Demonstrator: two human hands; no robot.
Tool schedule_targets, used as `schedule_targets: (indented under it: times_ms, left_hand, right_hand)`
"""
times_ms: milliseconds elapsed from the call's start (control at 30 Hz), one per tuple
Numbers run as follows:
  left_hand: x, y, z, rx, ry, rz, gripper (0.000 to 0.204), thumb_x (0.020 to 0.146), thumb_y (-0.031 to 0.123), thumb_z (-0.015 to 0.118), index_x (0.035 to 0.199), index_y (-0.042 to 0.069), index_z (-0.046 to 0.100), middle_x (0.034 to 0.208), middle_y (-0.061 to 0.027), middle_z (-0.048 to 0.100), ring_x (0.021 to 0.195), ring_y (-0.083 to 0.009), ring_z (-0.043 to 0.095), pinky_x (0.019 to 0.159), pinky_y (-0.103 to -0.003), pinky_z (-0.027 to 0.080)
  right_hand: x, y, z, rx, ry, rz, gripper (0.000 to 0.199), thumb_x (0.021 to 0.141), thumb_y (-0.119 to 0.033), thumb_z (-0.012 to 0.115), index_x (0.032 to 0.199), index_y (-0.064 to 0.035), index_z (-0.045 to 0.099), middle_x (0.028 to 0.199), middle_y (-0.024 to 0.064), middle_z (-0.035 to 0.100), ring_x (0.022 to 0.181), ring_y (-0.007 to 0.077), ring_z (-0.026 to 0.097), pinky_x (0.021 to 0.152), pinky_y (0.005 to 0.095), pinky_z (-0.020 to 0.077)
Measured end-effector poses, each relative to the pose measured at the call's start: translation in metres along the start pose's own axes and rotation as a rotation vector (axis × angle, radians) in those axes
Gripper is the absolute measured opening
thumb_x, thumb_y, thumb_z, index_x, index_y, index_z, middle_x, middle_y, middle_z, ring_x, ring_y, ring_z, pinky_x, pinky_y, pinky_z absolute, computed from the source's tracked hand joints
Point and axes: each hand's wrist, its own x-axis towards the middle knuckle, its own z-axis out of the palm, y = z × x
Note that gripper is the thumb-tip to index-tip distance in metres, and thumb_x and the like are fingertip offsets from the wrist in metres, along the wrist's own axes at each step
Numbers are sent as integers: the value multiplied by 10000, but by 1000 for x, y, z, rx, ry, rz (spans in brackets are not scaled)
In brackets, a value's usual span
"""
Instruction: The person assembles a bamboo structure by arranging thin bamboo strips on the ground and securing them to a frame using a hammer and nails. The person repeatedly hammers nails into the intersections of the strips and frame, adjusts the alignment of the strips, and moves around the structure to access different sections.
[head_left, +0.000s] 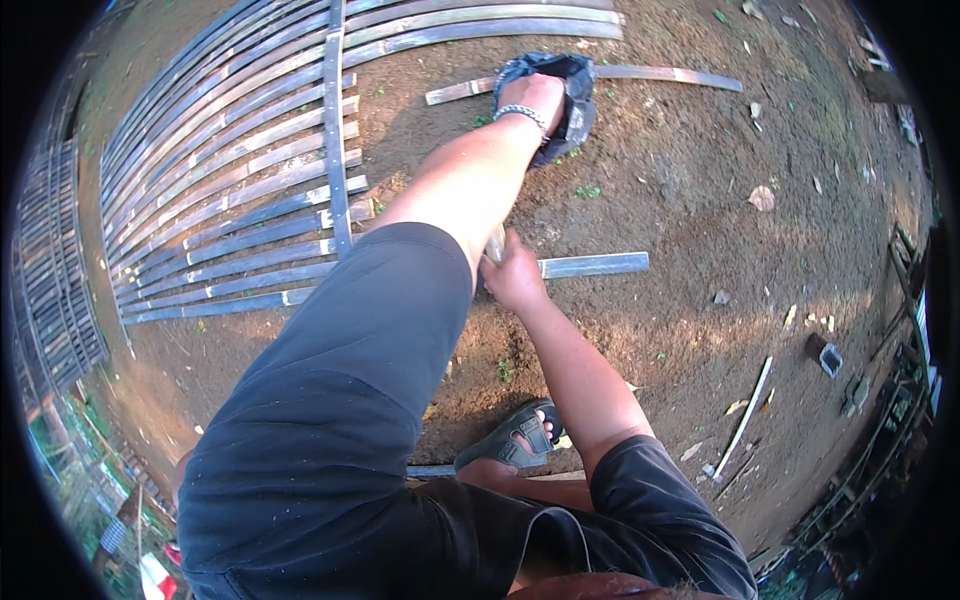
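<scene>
Bamboo is being held in the grip of the right hand [515, 277]: the fingers are being wrapped tightly round the near end of a flat grey bamboo slat [595, 265], which is lying on the bare earth [680, 180] and is pointing away to the person's right. How far the slat runs under the hand cannot be told, as that end is being hidden by a bare leg [470, 180] crossing just left of it. A pale tip is showing just above the slat's held end, too small to be named. The left hand is not being shown.

Beyond the held slat, further from the person, a foot in a dark sandal [560, 95] is being pressed on a second, longer slat [660, 73], with a beaded band [522, 112] being worn at the ankle. To the left of the held slat, a wide mat of many slats [230, 190] is lying side by side on the ground, and one crosspiece [335, 130] is being laid over them at right angles. Nearer the person than the held slat, the other foot is being carried in a dark strapped sandal [520, 435]. Further right and nearer than the held slat, well apart from it, a thin pale stick [745, 405] is lying aslant, and a dry leaf [762, 198] is resting beyond the slat's far end.
</scene>
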Motion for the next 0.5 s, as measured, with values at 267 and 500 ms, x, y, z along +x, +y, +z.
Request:
schedule_targets:
  times_ms: [267, 500]
  left_hand:
    - [-12, 5, -13, -69, 12, 39, 229, 908, 155, 508, 989, 99, 715, 999, -194, 714, 977, -352, 695, 852, -459, 548]
    - [-15, 1, -15, -120, 57, 60, 196, 903, 140, 522, 944, 63, 697, 950, -204, 714, 936, -359, 701, 806, -468, 556]
  right_hand:
    - [-6, -5, -1, -75, 87, -121, 421, 838, -168, 701, 1117, 54, 477, 994, 330, 653, 969, 492, 638, 853, 520, 516]
    - [0, 1, 1, -15, 51, -129, 422, 833, -165, 709, 1127, 50, 495, 964, 307, 667, 897, 453, 669, 812, 488, 528]
